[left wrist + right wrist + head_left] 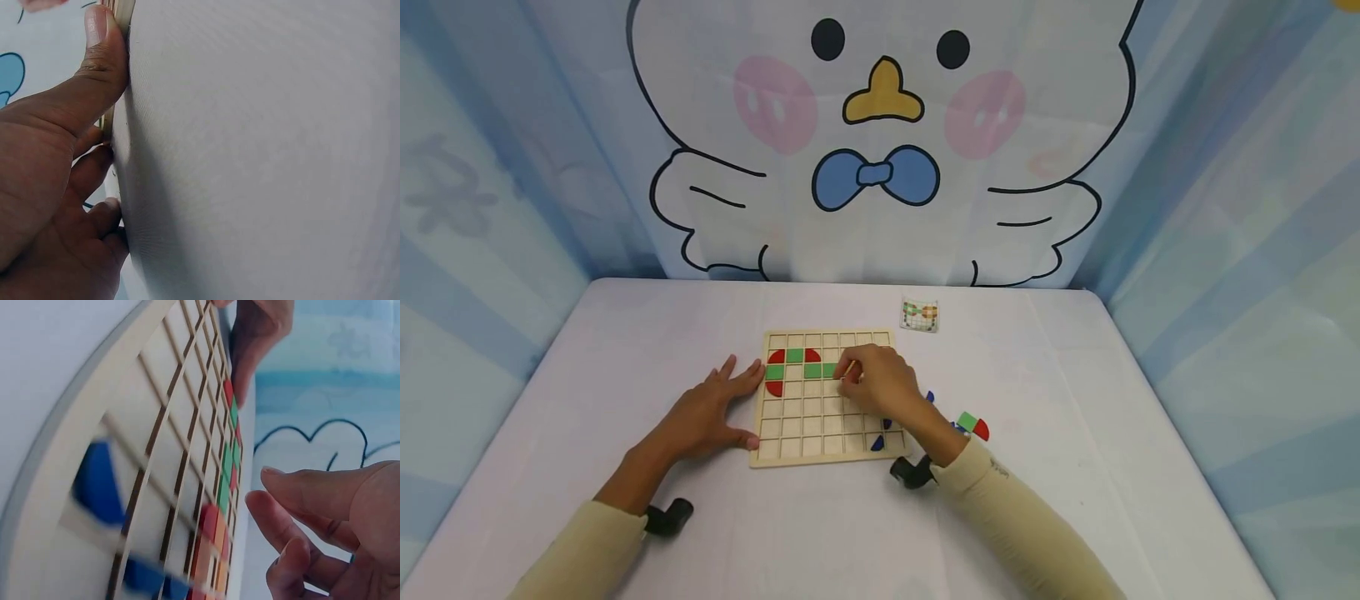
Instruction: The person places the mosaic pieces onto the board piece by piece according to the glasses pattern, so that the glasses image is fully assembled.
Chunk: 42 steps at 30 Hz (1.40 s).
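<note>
A wooden grid board [812,429] lies on the table. My left hand [703,417] rests at its left edge with fingers spread, the thumb [100,53] against the rim in the left wrist view. Green squares [813,371] and red quarter-circles [775,389] sit in the upper-left cells. Over the upper right of the board is my right hand [880,379], fingers bent loosely beside the last green square. Nothing shows between its thumb and index finger [262,509] in the right wrist view. Red and orange pieces [209,525], hidden by this hand in the head view, lie in cells there.
Blue pieces [877,443] lie on the board's lower-right cells. Right of the board are a loose green square [967,422], a red quarter-circle [981,430] and more blue bits. A small pattern card [920,315] lies behind the board. Printed curtains surround the table.
</note>
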Available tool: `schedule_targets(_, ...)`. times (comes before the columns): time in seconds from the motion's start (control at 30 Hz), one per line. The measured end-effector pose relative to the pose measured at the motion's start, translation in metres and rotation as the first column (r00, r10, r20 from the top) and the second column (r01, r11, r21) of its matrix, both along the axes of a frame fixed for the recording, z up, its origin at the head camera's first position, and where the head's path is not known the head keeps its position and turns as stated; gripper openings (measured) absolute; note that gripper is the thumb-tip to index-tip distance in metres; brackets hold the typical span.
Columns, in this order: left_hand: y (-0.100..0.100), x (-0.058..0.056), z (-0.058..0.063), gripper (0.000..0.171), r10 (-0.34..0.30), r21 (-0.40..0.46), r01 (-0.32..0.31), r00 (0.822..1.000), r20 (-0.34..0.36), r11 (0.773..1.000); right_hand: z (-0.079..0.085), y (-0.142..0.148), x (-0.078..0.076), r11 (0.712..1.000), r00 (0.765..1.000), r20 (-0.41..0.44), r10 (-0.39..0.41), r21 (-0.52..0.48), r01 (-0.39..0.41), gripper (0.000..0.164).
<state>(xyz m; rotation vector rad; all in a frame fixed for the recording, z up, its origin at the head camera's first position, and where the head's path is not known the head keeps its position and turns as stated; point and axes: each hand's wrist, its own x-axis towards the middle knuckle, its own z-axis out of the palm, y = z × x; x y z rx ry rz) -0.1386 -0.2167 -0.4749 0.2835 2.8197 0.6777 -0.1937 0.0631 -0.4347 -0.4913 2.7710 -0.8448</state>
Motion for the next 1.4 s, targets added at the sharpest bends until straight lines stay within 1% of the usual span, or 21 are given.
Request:
schedule_targets(0.23, -0.003, 0.000, -0.001, 0.122, -0.005, 0.005, 0.005, 1.000, -0.005, 1.000, 0.003, 0.052, 0.009, 0.992, 0.992, 0.019, -0.127, 0.010, 0.126, 0.010)
schedule_targets(0.4, -0.004, 0.000, -0.001, 0.122, -0.008, 0.007, 0.008, 1.000, -0.008, 1.000, -0.001, 0.085, 0.012, 0.978, 0.979, 0.006, -0.206, 0.031, 0.205, 0.010)
schedule_targets(0.6, -0.005, 0.000, -0.001, 0.121, -0.012, 0.023, 0.012, 1.000, -0.009, 1.000, -0.003, 0.114, 0.020, 0.958, 0.958, 0.043, -0.282, 0.061, 0.279, 0.012)
schedule_targets(0.7, -0.005, 0.000, -0.002, 0.122, -0.014, 0.019, 0.014, 1.000, -0.008, 1.000, -0.003, 0.127, 0.024, 0.950, 0.951, 0.049, -0.305, 0.080, 0.301, 0.014)
schedule_targets(0.87, -0.005, -0.001, -0.003, 0.122, -0.011, 0.010, 0.011, 1.000, 0.002, 1.000, -0.005, 0.149, 0.030, 0.944, 0.944, 0.053, -0.325, 0.083, 0.320, 0.017)
schedule_targets(1.03, -0.005, -0.002, -0.002, 0.122, -0.007, 0.016, 0.007, 1.000, 0.003, 1.000, -0.008, 0.166, 0.033, 0.938, 0.940, 0.055, -0.336, 0.113, 0.329, 0.018)
schedule_targets(1.17, -0.005, -0.001, -0.002, 0.122, -0.009, 0.016, 0.010, 1.000, -0.008, 1.000, -0.010, 0.170, 0.035, 0.935, 0.942, 0.064, -0.330, 0.156, 0.317, 0.021)
schedule_targets(1.27, -0.005, -0.001, -0.002, 0.122, -0.011, 0.016, 0.012, 1.000, -0.015, 1.000, -0.011, 0.168, 0.036, 0.931, 0.942, 0.068, -0.328, 0.192, 0.311, 0.022)
schedule_targets(1.4, -0.005, -0.001, -0.003, 0.122, -0.011, 0.014, 0.011, 1.000, -0.008, 1.000, -0.013, 0.162, 0.037, 0.929, 0.945, 0.060, -0.323, 0.211, 0.304, 0.020)
